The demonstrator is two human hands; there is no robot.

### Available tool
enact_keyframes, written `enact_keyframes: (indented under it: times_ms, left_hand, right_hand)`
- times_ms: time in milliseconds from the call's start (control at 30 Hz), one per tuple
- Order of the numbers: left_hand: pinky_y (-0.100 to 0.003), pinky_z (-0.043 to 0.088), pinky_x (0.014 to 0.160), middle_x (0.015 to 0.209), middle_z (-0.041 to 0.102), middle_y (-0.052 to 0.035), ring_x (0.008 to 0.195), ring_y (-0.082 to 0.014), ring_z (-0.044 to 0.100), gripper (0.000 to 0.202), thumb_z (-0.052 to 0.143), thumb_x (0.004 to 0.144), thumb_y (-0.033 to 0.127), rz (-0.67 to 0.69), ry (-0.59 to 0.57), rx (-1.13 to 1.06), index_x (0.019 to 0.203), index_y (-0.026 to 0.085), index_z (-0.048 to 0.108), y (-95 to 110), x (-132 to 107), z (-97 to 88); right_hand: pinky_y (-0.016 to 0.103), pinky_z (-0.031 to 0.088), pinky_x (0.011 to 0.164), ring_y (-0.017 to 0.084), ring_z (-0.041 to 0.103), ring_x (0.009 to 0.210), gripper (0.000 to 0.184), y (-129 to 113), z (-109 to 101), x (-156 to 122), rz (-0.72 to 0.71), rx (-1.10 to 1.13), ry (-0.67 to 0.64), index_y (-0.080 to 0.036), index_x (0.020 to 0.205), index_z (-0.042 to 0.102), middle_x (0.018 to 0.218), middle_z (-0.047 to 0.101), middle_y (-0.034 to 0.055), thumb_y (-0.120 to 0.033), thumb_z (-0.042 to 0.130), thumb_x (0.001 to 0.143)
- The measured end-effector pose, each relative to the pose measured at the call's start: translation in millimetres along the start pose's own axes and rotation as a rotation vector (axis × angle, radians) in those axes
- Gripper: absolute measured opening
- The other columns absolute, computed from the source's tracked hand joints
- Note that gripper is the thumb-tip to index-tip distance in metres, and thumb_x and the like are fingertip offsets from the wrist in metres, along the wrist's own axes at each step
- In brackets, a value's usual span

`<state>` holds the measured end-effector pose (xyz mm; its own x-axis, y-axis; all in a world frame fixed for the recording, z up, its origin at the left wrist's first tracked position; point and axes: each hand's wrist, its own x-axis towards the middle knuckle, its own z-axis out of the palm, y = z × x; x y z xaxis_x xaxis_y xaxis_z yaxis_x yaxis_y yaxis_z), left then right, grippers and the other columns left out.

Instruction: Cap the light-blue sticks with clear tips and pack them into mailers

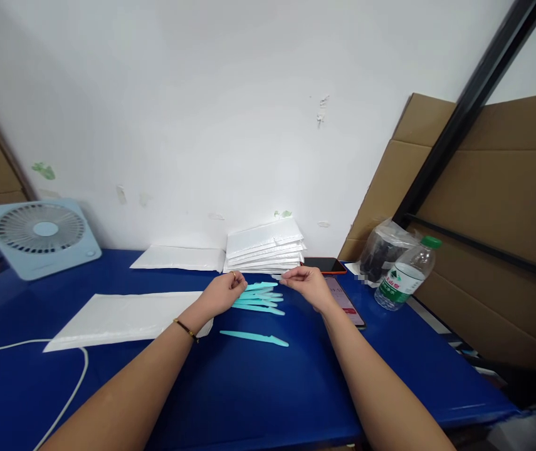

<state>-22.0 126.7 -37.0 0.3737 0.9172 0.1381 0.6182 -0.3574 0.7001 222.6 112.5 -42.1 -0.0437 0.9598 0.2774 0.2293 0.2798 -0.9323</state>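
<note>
My left hand (pixel 224 292) is closed in a pinch at the handle end of a teal eyebrow razor (pixel 262 285). Under and beside it, several more teal eyebrow razors (pixel 258 303) lie fanned out on the blue table, partly covered by my fingers. A single eyebrow razor (pixel 254 337) rests apart, nearer to me. Thumb and forefinger of my right hand (pixel 309 285) are pressed together on a small translucent piece (pixel 276 277), just beyond the razor's tip; its kind is too small to tell. Beneath my left wrist lies a white padded envelope (pixel 126 316).
A stack of white envelopes (pixel 265 245) and another envelope (pixel 178 258) lie against the wall. Two phones (pixel 345 300) sit right of my right hand, near a water bottle (pixel 404 275) and a wrapped dark item (pixel 383 250). A fan (pixel 44 235) and white cable (pixel 82 369) occupy the left.
</note>
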Motion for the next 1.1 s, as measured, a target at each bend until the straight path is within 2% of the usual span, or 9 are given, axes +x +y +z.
enact_keyframes:
  times_ms: [167, 367, 633, 700, 767, 900, 1000, 1100]
  left_hand:
    - [-0.023, 0.030, 0.050, 0.059, 0.051, 0.0025, 0.052, -0.0113, 0.044, 0.029, 0.041, 0.078, 0.046, -0.012, 0.027, 0.013, 0.074, 0.020, 0.052, -3.7, 1.8, -0.7]
    - [-0.023, 0.031, 0.052, 0.060, 0.053, 0.0021, 0.053, -0.0118, 0.046, 0.027, 0.041, 0.078, 0.044, -0.038, 0.050, 0.034, 0.074, 0.020, 0.052, -4.1, 2.1, -1.7]
    - [-0.022, 0.032, 0.051, 0.061, 0.052, 0.0019, 0.054, -0.0116, 0.046, 0.028, 0.042, 0.078, 0.044, -0.021, -0.005, -0.019, 0.075, 0.019, 0.053, 3.9, -1.3, 2.4]
    - [-0.023, 0.034, 0.053, 0.064, 0.055, 0.0010, 0.058, -0.0128, 0.049, 0.028, 0.041, 0.079, 0.044, -0.014, -0.009, 0.023, 0.077, 0.019, 0.054, 4.5, -3.5, 4.2]
    - [-0.024, 0.036, 0.056, 0.069, 0.058, -0.0004, 0.063, -0.0143, 0.052, 0.027, 0.041, 0.079, 0.042, 0.003, -0.010, 0.093, 0.079, 0.019, 0.056, 4.3, -6.0, 6.5]
    - [-0.031, 0.040, 0.073, 0.091, 0.063, -0.0033, 0.085, -0.0195, 0.055, 0.022, 0.045, 0.080, 0.035, 0.091, 0.056, 0.257, 0.088, 0.021, 0.059, 13.6, -11.1, 6.9]
    - [-0.034, 0.040, 0.082, 0.101, 0.062, -0.0041, 0.095, -0.0199, 0.054, 0.024, 0.040, 0.084, 0.029, 0.299, 0.077, 0.307, 0.095, 0.023, 0.060, 47.2, -23.5, -2.8]
    - [-0.034, 0.041, 0.085, 0.102, 0.062, -0.0038, 0.095, -0.0174, 0.055, 0.031, 0.032, 0.089, 0.027, 0.583, 0.055, 0.299, 0.104, 0.027, 0.059, 95.7, -61.4, -13.5]
  right_hand:
    - [0.034, 0.051, 0.074, 0.022, 0.066, 0.077, 0.030, -9.9, -0.4, -3.5, 0.020, 0.026, -0.031, -0.013, 0.075, 0.067, 0.078, 0.070, 0.0085, -0.035, 0.075, 0.056]
    - [0.034, 0.051, 0.076, 0.021, 0.066, 0.077, 0.031, -6.7, -1.8, -2.6, 0.022, 0.062, -0.035, -0.013, 0.076, 0.068, 0.078, 0.070, 0.0082, -0.034, 0.076, 0.055]
    - [0.032, 0.051, 0.072, 0.019, 0.065, 0.072, 0.030, -4.9, 11.1, -4.8, 0.049, 0.066, -0.164, -0.014, 0.076, 0.067, 0.074, 0.069, 0.0053, -0.035, 0.075, 0.056]
    - [0.030, 0.050, 0.071, 0.018, 0.064, 0.074, 0.028, -0.4, 6.7, -2.3, -0.011, -0.061, -0.157, -0.015, 0.079, 0.068, 0.077, 0.069, 0.0053, -0.037, 0.071, 0.062]
    - [0.028, 0.047, 0.070, 0.016, 0.061, 0.074, 0.023, 6.7, 1.6, 2.2, -0.098, -0.302, -0.082, -0.016, 0.080, 0.068, 0.081, 0.067, 0.0052, -0.037, 0.063, 0.071]
    - [0.027, 0.043, 0.077, 0.016, 0.057, 0.082, 0.021, 21.5, 3.6, 13.1, -0.189, -0.795, 0.006, -0.019, 0.088, 0.069, 0.090, 0.064, 0.0066, -0.030, 0.052, 0.081]
    - [0.026, 0.040, 0.084, 0.018, 0.054, 0.096, 0.023, 25.6, 12.2, 18.7, -0.167, -1.034, -0.034, -0.021, 0.097, 0.068, 0.096, 0.063, 0.0076, -0.024, 0.050, 0.083]
    - [0.024, 0.040, 0.082, 0.018, 0.055, 0.095, 0.024, 23.0, 13.6, 20.0, -0.072, -1.160, -0.058, -0.019, 0.094, 0.068, 0.094, 0.065, 0.0089, -0.018, 0.047, 0.083]
